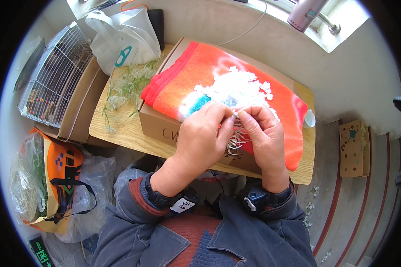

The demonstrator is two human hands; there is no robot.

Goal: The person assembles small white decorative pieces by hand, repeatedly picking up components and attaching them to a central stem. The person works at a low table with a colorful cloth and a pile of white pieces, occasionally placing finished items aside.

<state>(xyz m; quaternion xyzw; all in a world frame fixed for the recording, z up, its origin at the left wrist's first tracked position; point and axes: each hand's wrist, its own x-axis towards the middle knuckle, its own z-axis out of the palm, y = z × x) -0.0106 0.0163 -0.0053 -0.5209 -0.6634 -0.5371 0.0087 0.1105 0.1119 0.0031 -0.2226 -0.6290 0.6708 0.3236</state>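
Observation:
My left hand [204, 131] and my right hand [265, 133] meet above the near edge of an orange-red fleece blanket [173, 86]. Between both thumbs and forefingers they pinch a bunch of thin, pale stringy stems [237, 137], whose loose ends hang down. Just beyond the fingertips, a heap of small white flowers [240, 86] is spread on the blanket, overexposed in its middle. The folded blanket lies on a cardboard box [158, 128] with handwriting on its side. What exactly the fingertips hold is partly hidden by the fingers.
The box stands on a wooden table [120, 142]. Feathery green sprigs [127, 85] lie at its left, by a white bag [125, 40]. A wire cage [55, 76] and an orange bag [58, 167] are farther left. A white cup [309, 118] stands right; steps [324, 213] descend beyond.

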